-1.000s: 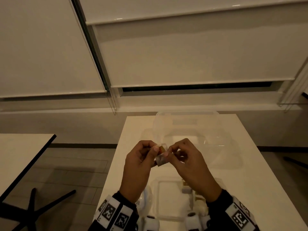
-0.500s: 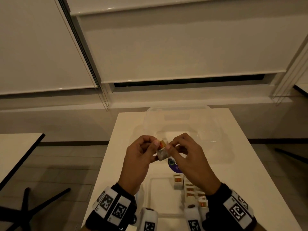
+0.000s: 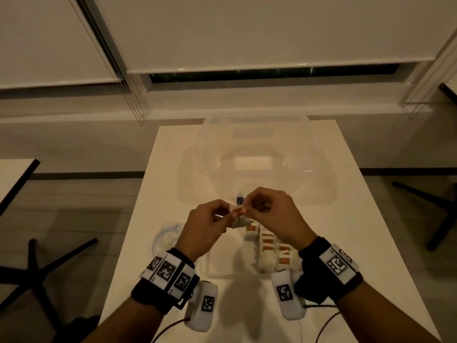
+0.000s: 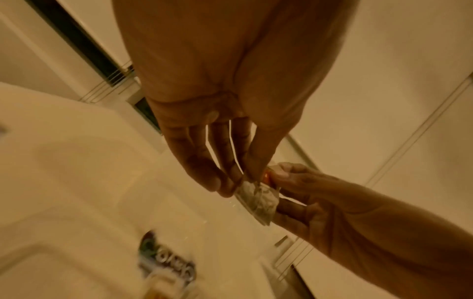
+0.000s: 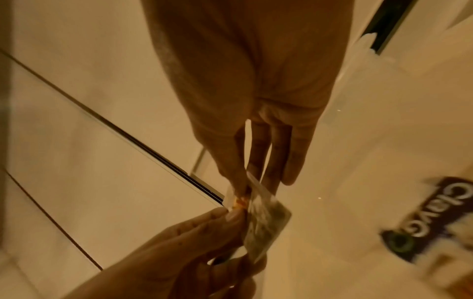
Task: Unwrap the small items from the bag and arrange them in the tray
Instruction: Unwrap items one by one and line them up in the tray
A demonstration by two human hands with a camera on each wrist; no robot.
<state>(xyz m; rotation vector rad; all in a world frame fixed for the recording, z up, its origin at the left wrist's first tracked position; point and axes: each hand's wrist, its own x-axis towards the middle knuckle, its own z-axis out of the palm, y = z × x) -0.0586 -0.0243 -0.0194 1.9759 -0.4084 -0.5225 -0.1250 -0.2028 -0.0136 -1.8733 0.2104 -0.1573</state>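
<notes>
Both hands hold one small wrapped item (image 3: 238,216) above the table, a clear crinkled wrapper (image 4: 258,200) with an orange bit at its top. My left hand (image 3: 210,219) pinches its left side (image 5: 245,210) between thumb and fingers. My right hand (image 3: 269,214) pinches the top edge of the wrapper (image 5: 258,200). Below them sits a shallow clear tray (image 3: 222,266) with several unwrapped white-and-orange items (image 3: 268,246) lined up in its right half. A bag with a dark label (image 3: 239,200) lies just beyond the hands.
A large clear plastic box (image 3: 257,154) stands at the far end of the white table (image 3: 358,243). A clear round lid or bag (image 3: 165,237) lies left of the tray. Black chair legs (image 3: 37,268) stand on the floor at left and right.
The head view has tilted down, so the tray and its items show more fully. The hands keep pinching the wrapped item, and the wrapper has turned slightly between them.
</notes>
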